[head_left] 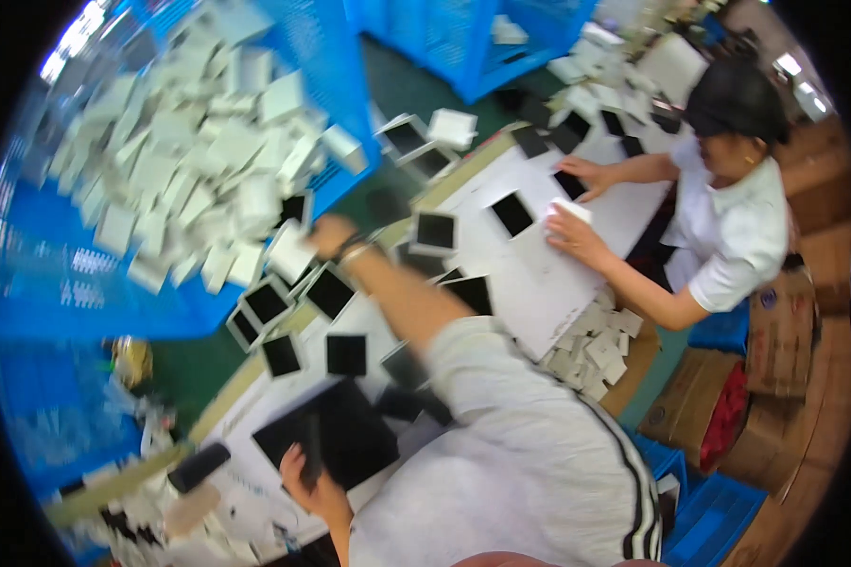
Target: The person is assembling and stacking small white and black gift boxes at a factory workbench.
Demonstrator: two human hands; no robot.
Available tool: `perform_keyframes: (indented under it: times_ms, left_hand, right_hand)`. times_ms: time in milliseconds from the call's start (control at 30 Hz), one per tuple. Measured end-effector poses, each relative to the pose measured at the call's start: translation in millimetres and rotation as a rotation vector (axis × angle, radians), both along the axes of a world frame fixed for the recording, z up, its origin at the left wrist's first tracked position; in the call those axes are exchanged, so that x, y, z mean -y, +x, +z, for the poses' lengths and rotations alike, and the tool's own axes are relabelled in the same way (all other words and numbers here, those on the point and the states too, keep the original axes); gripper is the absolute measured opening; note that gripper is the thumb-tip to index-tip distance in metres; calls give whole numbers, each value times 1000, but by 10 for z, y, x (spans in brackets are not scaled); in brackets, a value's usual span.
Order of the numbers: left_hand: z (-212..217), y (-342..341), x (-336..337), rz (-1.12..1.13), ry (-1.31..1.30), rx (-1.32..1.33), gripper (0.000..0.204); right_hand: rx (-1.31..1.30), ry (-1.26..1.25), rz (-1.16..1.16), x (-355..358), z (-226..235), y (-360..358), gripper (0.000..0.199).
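Observation:
My right arm stretches across the table toward the far left. Its hand (332, 236), smeared by motion, is closed at the edge of a small white box (291, 251) beside the heap of boxes. Nearer to me, my left hand (317, 491) has its thumb and fingers around a narrow dark piece (313, 452), whose kind I cannot make out. That piece stands over a large black flat pad (364, 430) on the white table (241, 463). Several shallow white boxes with black insides lie around, among them one box (330, 291) below my right hand.
A large blue crate (43, 293) at the left holds a heap of white boxes (175, 161). Across the table a co-worker in a white shirt (742, 227) handles small boxes. White pieces (596, 350) pile by the table edge. Cartons (700, 397) stand at the right.

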State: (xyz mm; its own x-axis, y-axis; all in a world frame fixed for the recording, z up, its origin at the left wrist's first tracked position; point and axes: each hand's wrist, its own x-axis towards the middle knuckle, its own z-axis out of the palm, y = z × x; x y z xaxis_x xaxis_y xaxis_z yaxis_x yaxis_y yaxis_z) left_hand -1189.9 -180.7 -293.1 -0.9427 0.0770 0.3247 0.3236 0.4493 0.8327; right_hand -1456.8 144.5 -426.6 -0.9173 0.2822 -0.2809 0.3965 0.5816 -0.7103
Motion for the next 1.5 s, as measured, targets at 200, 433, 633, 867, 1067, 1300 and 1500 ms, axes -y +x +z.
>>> perform_keyframes:
  times_ms: [200,433,633,867,1067,1300,1500]
  left_hand:
    - [-53,18,173,28,-17,-65,24]
    - [290,-98,-290,-145,-241,-302,39]
    - [521,207,-494,-435,-375,-316,38]
    - [679,432,-292,-615,-493,-255,38]
    - [646,529,-244,-275,587,156,48]
    - [667,490,-80,-317,683,650,56]
    - [604,553,-39,-339,638,588,62]
  right_hand:
    - [-291,-352,-300,825,155,211,39]
    - [-182,-929,-56,1135,1280,2499,34]
    - [-219,-1060,-155,1131,1663,3299,48]
    - [-405,-692,29,1308,1436,3480,72]
    - [-381,-1048,-18,1392,1732,3531,56]
    - [-293,-1013,48,1484,1688,3592,54]
    - [-235,-1039,102,1511,1692,3671,52]
